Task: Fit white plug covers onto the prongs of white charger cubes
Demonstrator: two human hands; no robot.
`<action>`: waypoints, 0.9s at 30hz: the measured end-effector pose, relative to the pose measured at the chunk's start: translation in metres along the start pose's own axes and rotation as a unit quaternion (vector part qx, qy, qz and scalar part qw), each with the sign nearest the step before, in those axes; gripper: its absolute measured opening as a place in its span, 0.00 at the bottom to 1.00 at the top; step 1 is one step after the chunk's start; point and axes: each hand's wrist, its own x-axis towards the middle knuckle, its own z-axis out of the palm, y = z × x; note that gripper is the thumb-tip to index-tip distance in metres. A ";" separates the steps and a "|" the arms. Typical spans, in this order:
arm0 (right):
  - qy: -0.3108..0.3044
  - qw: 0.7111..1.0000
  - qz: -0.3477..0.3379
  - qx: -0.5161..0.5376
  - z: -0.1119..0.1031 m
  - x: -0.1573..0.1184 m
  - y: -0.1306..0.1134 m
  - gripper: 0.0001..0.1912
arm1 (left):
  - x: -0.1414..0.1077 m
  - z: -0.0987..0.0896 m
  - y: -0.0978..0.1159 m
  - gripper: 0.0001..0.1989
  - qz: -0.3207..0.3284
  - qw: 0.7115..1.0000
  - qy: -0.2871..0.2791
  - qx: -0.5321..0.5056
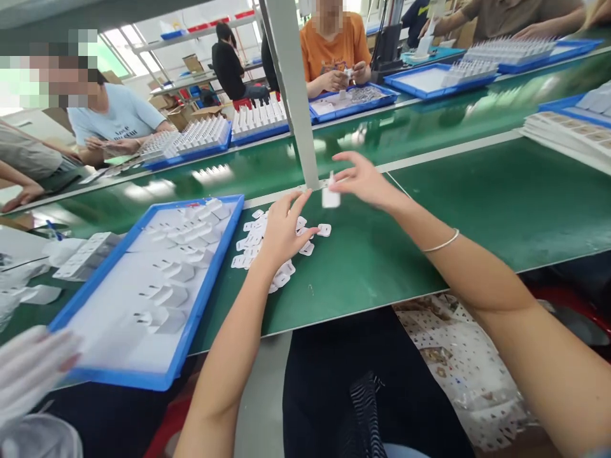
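My right hand (365,183) pinches a white plug adapter (331,198) between thumb and fingers, above the green table. Its prong end points up, and blur hides the finer detail. My left hand (284,230) is open, thumb and fingers apart, over a pile of small white face plates (242,244). One loose plate (324,229) lies just off the left thumb tip; I cannot tell if they touch. Left of the pile, a blue-rimmed tray (209,270) holds several white plug adapters (168,294) on their sides, metal pins facing left.
A white post (301,95) rises just beyond my hands. A co-worker's gloved hand (35,369) is at the tray's lower left. White boxes (88,256) stand left of the tray. Across the green line (429,117), people sit behind blue trays of plugs. Stacked sheets (563,143) lie far right.
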 end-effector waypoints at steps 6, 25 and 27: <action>-0.146 0.965 0.082 0.203 0.054 -0.035 -0.013 0.25 | -0.001 -0.006 0.007 0.27 0.038 0.993 0.001 -0.110; -0.101 0.941 -0.098 -0.308 0.079 -0.033 0.039 0.05 | 0.005 -0.018 0.030 0.26 -0.367 0.798 0.143 -0.457; -0.110 0.953 -0.105 -0.261 0.079 -0.035 0.035 0.04 | 0.004 -0.020 0.029 0.25 -0.375 0.795 0.140 -0.456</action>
